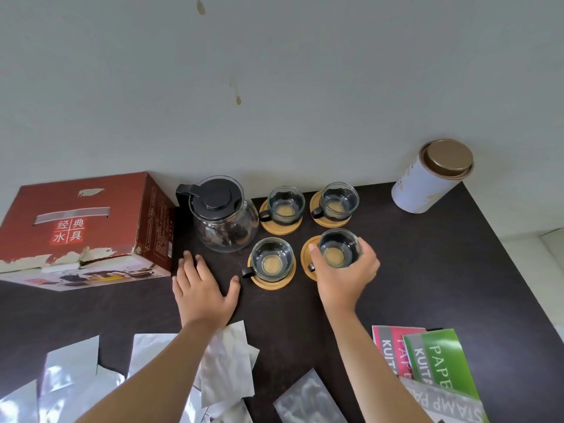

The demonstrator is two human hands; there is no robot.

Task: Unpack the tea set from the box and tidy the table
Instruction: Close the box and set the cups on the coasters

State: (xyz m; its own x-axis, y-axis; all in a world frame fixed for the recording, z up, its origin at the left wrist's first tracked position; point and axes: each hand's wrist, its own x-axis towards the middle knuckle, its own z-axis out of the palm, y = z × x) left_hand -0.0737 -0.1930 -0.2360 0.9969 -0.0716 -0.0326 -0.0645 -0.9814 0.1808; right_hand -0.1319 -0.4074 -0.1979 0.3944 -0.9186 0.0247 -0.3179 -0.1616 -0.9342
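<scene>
Right hand (345, 270) grips fourth cup (338, 248) on its coaster (308, 257), 3 o'clock of teapot (222, 215). Left hand (201, 285) flat on table (427, 270), holding nothing. Likely next: release, clear wrappers (225, 367).

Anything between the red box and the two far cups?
Yes: the glass teapot stands between the red box and the far cups, in the head view.
</scene>
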